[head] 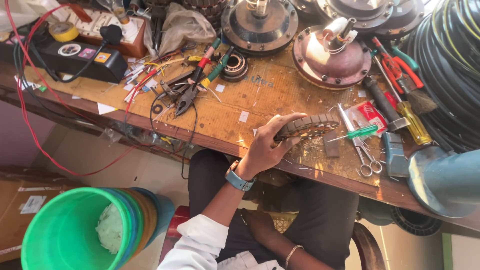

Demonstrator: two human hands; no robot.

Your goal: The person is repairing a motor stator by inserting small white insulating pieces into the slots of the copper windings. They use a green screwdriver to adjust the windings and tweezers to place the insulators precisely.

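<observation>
The left hand [264, 147], a blue-strapped watch at its wrist, grasps a round, slotted, dark metal stator core [306, 126], fingers curled over its rim, tilted at the near edge of the bench; the right hand [260, 223] rests in the lap, grip indiscernible. Held so near the edge, the core could slip floorwards. The scuffed brown cardboard-covered workbench [260, 95] bears black-handled pliers [192, 92], a green-handled screwdriver [356, 133] and copper-coloured motor covers [330, 60]; stacked green plastic buckets [75, 232] stand below.

Beside the slotted ring core [307, 126] lie one green screwdriver [361, 132], one scissors [364, 155] and two pliers [192, 92].
</observation>
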